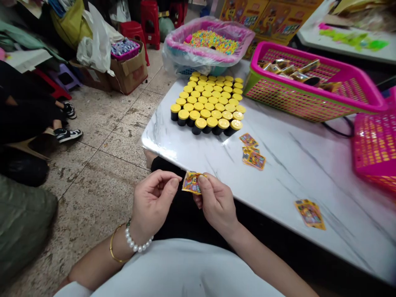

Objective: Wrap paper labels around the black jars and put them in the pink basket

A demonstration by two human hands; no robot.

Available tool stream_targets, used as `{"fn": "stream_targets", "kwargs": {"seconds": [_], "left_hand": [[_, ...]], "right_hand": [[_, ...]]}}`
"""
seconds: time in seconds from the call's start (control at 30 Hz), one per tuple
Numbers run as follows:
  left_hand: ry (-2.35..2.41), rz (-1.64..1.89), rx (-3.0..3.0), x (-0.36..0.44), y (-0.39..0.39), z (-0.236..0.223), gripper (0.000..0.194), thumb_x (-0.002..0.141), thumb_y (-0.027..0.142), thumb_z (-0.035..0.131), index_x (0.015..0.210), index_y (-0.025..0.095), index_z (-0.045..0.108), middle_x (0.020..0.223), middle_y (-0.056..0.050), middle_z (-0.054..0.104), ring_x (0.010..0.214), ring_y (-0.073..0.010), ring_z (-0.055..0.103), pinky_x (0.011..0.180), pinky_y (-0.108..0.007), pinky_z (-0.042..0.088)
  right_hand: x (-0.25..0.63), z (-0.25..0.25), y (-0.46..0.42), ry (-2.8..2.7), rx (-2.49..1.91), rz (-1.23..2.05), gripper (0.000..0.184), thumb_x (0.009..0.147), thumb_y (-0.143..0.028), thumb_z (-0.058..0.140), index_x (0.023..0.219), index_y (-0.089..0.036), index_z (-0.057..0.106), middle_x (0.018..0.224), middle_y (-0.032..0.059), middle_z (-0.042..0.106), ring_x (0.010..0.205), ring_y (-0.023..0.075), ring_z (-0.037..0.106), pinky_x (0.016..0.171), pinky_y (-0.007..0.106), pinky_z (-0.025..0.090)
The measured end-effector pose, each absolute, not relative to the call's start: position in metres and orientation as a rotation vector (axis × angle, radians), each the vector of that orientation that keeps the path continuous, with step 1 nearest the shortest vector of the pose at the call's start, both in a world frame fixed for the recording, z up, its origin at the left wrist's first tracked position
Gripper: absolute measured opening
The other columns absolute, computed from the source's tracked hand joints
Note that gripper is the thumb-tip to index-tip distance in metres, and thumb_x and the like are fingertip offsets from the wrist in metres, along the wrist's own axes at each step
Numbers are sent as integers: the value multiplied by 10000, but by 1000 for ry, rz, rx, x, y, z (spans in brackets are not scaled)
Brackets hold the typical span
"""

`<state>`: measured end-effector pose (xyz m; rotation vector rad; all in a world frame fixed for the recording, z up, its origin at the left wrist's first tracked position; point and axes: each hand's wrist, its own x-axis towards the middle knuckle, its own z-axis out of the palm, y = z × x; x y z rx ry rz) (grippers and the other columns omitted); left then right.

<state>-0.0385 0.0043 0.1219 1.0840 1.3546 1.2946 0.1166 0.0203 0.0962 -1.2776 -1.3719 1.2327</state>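
Note:
My right hand point(218, 200) pinches a small glossy yellow packet point(191, 182) with a colourful print between thumb and fingers. Just left of its edge, my left hand point(156, 200) is closed, thumb and forefinger together; whatever may be between those tips is too small to make out. Both hands are above my lap at the table's near edge. Similar flat printed pieces lie on the white table point(272, 194), in one loose pile point(253, 157) and another pile point(310, 214) farther right. Beyond them, black tubs with yellow lids point(205, 114) stand upright in close rows.
A pink and green basket point(309, 95) of wrapped pieces stands at the back right. Behind the tubs is a plastic-lined basket point(173, 45) of coloured beads or candies. Another pink basket point(374, 148) borders the right. A seated person's shoes point(68, 135) show at left.

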Motion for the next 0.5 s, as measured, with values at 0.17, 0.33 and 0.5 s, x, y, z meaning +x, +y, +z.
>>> {"fn": "stream_targets", "kwargs": {"seconds": [0.17, 0.33, 0.5], "left_hand": [[1371, 1307, 1111, -39, 8, 116, 185, 867, 329, 666, 818, 176, 758, 676, -18, 628, 545, -96, 510, 513, -216, 432], [1373, 1352, 1215, -42, 9, 116, 151, 848, 284, 695, 774, 179, 774, 718, -37, 642, 614, -113, 555, 537, -216, 456], [1407, 1427, 1171, -44, 10, 117, 85, 813, 241, 715, 813, 182, 777, 795, -52, 663, 680, -131, 597, 561, -216, 482]], "right_hand": [[117, 96, 20, -1530, -1272, 1052, 496, 1010, -526, 408, 620, -225, 467, 542, -22, 476, 477, 112, 439, 485, 261, 355], [115, 93, 24, -1737, -1290, 800, 406, 1015, -377, 423, 642, -226, 470, 565, -15, 490, 513, 125, 446, 527, 276, 337], [114, 92, 27, -1802, -1302, 675, 374, 1006, -293, 433, 637, -229, 425, 555, -28, 455, 494, 113, 419, 517, 270, 316]]}}
